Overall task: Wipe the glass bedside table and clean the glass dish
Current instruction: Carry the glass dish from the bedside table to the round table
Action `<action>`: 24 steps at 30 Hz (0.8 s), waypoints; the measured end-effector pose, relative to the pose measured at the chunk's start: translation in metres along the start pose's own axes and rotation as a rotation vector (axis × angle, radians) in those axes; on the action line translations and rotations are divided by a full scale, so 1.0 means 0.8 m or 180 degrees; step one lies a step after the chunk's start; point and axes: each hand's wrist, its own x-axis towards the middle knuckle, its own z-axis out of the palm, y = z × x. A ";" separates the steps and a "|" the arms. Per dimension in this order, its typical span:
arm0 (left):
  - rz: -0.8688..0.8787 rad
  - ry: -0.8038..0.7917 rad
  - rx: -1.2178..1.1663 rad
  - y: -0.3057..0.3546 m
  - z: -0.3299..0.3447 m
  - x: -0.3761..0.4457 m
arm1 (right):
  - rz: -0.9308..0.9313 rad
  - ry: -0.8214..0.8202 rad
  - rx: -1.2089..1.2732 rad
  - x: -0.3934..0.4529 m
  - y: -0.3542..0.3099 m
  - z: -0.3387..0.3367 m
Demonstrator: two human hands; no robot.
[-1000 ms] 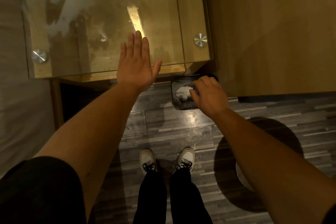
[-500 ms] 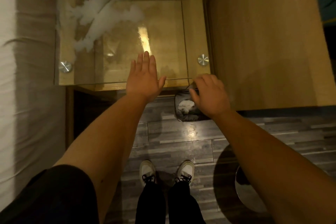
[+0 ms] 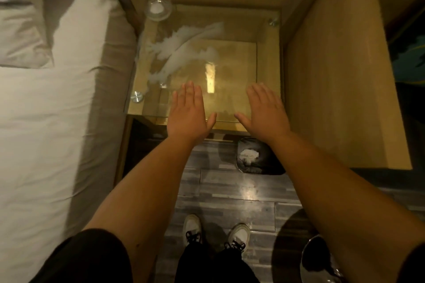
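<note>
A: Hands first, from the head camera?
B: Left hand point(image 3: 187, 114) and right hand point(image 3: 265, 112) are both flat, palms down, fingers spread wide, holding nothing, over the near edge of the glass bedside table point(image 3: 268, 57).
A: And the glass dish point(image 3: 158, 8)?
B: At the table's far left corner, beyond a white smear point(image 3: 184, 46).

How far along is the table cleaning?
Barely started. White smears cover the glass table, and the glass dish holds white residue. The left hand and right hand hover open and empty. All wiping remains.
</note>
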 end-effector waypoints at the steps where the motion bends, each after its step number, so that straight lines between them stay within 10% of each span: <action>1: -0.0042 0.0023 -0.0025 -0.008 -0.008 -0.004 | -0.0035 -0.0031 0.0001 0.007 -0.008 -0.005; 24: -0.0178 0.0086 -0.0156 -0.244 -0.026 0.134 | -0.0154 -0.0198 -0.0166 0.231 -0.187 0.013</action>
